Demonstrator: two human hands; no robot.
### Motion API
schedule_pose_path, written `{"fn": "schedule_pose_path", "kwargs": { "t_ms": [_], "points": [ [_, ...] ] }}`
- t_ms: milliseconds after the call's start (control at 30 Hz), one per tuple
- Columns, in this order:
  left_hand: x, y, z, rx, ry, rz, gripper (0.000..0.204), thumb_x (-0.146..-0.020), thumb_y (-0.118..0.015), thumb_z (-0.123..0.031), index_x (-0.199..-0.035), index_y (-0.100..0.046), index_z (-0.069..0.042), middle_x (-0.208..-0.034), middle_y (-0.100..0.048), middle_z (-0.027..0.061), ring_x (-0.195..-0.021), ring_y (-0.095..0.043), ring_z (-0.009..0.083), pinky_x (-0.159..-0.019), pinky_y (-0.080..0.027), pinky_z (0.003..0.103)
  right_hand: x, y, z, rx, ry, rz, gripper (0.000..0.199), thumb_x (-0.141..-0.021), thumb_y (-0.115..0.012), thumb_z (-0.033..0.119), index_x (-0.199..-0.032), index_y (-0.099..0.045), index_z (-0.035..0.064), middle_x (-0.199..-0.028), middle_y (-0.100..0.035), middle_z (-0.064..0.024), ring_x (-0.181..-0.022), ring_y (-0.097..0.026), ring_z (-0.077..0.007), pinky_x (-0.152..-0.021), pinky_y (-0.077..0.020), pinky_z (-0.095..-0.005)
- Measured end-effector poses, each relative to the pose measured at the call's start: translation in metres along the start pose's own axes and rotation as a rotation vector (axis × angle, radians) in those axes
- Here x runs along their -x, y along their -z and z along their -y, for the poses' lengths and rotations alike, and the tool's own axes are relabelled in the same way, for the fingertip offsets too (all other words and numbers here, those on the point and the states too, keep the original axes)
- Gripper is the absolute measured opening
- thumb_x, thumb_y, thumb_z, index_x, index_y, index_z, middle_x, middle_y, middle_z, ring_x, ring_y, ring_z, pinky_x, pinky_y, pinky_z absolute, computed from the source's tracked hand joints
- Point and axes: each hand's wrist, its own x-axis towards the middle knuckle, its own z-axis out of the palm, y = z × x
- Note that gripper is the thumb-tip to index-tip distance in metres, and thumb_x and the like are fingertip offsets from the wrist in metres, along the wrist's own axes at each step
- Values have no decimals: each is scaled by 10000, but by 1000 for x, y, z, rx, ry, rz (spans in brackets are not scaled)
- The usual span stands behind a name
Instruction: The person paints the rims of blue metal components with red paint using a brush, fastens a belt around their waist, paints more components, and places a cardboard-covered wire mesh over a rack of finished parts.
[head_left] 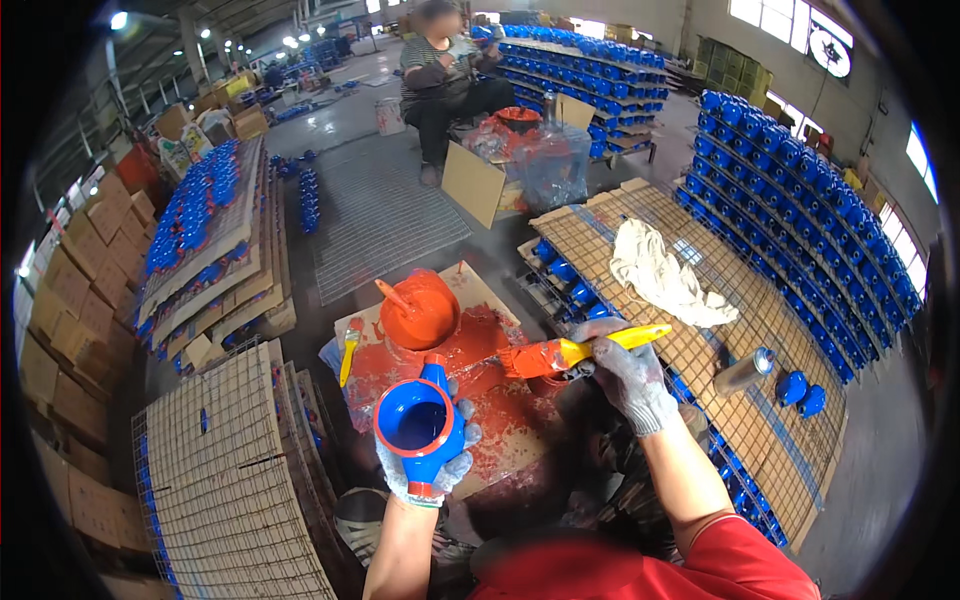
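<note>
My left hand [432,468], in a grey glove, grips a blue cast part [418,422] shaped like a cup with a round opening facing up; its rim is painted orange-red. My right hand [628,375], also gloved, holds a yellow-handled paintbrush [580,350] whose orange-red bristles point left toward the part, a short way from it. Beneath both lies a paint-smeared cardboard sheet [505,405]. An orange-red paint bucket [420,310] with a stick in it stands on that cardboard, just beyond the part.
A second yellow brush [347,352] lies left of the bucket. A white rag [665,275] and a spray can [745,372] rest on a wire rack at right. Stacked blue parts [800,190] fill racks around. A person [440,80] sits at the back.
</note>
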Motion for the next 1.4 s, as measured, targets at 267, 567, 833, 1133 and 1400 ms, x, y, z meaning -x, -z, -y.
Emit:
{"fn": "schedule_pose_path", "kwargs": {
  "t_ms": [267,567,833,1133,1400],
  "points": [
    [46,-29,11,-129,44,-262,824,-867,-460,-643,-1390,-410,-8,-1193,-586,309,-906,-656,501,-570,-587,591,2,-64,52,361,273,486,205,-816,-742,58,-1013,-704,16,-1059,-709,-110,-978,-668,-210,-906,-519,-346],
    [56,-32,26,-83,96,-478,824,-875,-465,-643,-1408,-405,-16,-1194,-592,314,-969,-644,500,-648,-583,580,13,-70,61,206,159,679,243,-816,-770,128,-1021,-706,13,-1047,-713,-130,-1010,-668,-246,-902,-516,-368],
    [40,-31,44,-356,-60,-247,746,-911,-412,-624,-1399,-406,-60,-1104,-634,243,-833,-673,415,-516,-565,477,65,-51,71,440,378,422,200,-795,-734,39,-989,-684,41,-950,-709,-78,-882,-687,-205,-797,-534,-312],
    [4,-32,59,-175,-7,5,605,-961,-516,-376,-1459,-356,-71,-1266,-543,198,-971,-605,346,-720,-569,475,84,-23,75,189,193,110,202,-854,-666,-10,-1055,-680,8,-1049,-704,-98,-951,-673,-170,-851,-536,-287],
    [-5,-17,65,-25,252,55,645,-984,-475,-446,-1485,-323,-69,-1310,-510,253,-1052,-565,437,-644,-574,484,80,2,35,352,128,2,223,-928,-620,49,-1145,-653,10,-1142,-676,-75,-1036,-615,-128,-906,-481,-259]
  ]
}}
